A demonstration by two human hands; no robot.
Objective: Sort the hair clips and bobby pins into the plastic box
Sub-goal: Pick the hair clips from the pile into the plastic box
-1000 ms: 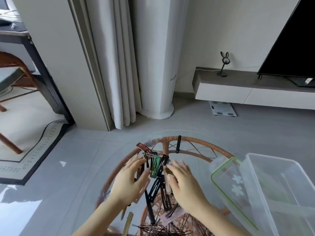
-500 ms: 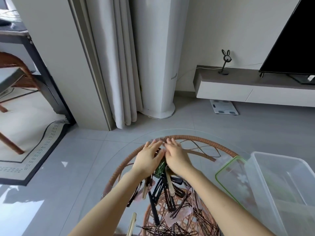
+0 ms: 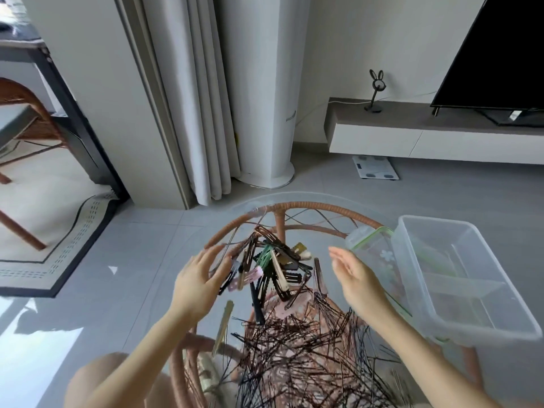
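Observation:
A heap of hair clips (image 3: 273,266), black, green, pink and beige, lies on the round glass table top (image 3: 141,290). Nearer to me spreads a tangle of dark bobby pins (image 3: 303,348). My left hand (image 3: 197,281) hovers at the left side of the clip heap with its fingers spread, holding nothing. My right hand (image 3: 357,278) is right of the heap, fingers straight and relaxed, also holding nothing. The clear plastic box (image 3: 459,278) stands at the right edge of the table, with its green-rimmed lid (image 3: 374,248) lying beside it.
Beneath the glass is a rattan frame (image 3: 294,207). On the floor beyond stand a white column unit (image 3: 265,83) and curtains (image 3: 200,98). A low TV cabinet (image 3: 412,134) with a television (image 3: 500,54) is at the back right, a scale (image 3: 375,167) before it.
Both hands were pressed together over the far end of the clip heap; now they have drawn apart to either side of it, and the clips lie gathered in a heap.

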